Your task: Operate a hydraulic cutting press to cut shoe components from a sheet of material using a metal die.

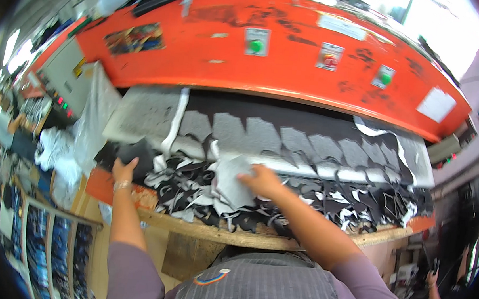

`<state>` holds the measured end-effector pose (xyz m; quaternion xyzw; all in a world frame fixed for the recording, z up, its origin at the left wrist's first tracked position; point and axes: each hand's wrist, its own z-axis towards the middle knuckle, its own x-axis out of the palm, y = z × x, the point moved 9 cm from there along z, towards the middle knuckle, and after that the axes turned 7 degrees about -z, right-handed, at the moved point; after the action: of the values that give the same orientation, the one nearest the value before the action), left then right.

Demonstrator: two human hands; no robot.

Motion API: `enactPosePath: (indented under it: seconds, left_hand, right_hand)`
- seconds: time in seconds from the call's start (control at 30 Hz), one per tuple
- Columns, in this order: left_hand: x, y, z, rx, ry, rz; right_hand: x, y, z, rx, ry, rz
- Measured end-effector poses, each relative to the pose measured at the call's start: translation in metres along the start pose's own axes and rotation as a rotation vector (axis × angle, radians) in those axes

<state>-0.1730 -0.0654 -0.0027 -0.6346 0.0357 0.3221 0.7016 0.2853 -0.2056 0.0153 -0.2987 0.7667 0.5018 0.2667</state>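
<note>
A light grey fabric piece [235, 184] is held at its right edge by the right hand [263, 182], its thumb and fingers brought close together; the piece is raised over the scraps [184, 195], near the middle of the front of the counter [232, 237]. Dark pieces [136, 153] at the left end of the scraps are touched by the left hand [124, 169]; whether they are gripped or only pressed cannot be told. A bracelet [122, 185] is worn on the left wrist. The front of the counter is covered by black, grey and white scraps in a tangled heap, and its wooden edge is left showing below them.

Behind the heap, a row of grey cut shapes [230, 129] is seen on black material, flanked by white strips [176, 122]. All this is overhung by an orange machine beam [203, 38], on which two green buttons [256, 46] and a red button [330, 61] are mounted. To the left, clear plastic sheeting [95, 117] is hung beside a grey control box [67, 72], and another person [6, 128] is partly seen beyond.
</note>
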Motion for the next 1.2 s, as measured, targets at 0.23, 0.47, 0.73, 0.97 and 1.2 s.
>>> enactPosePath:
  seconds: [0.23,0.47,0.73,0.97,1.2]
  left_hand:
    - [0.014,-0.110,-0.130,0.044,0.463,-0.814]
    - [0.093,-0.191,-0.226,0.425,0.663,-0.330]
    - [0.154,-0.259,-0.294,0.137,0.870,-0.630]
    - [0.101,-0.199,-0.358,-0.062,0.455,-0.989]
    - [-0.007,-0.037,-0.495,-0.444,-0.427,-1.461]
  right_hand:
    - [0.038,-0.003,0.032,-0.244,-0.228,-0.128]
    - [-0.013,0.033,-0.031,-0.655,-0.312,0.283]
    - [-0.093,-0.004,-0.108,-0.822,-0.019,0.412]
    - [-0.141,-0.146,-0.103,-0.484,0.015,-0.105]
    - [-0.355,-0.414,-0.109,-0.250,-0.488,-1.418]
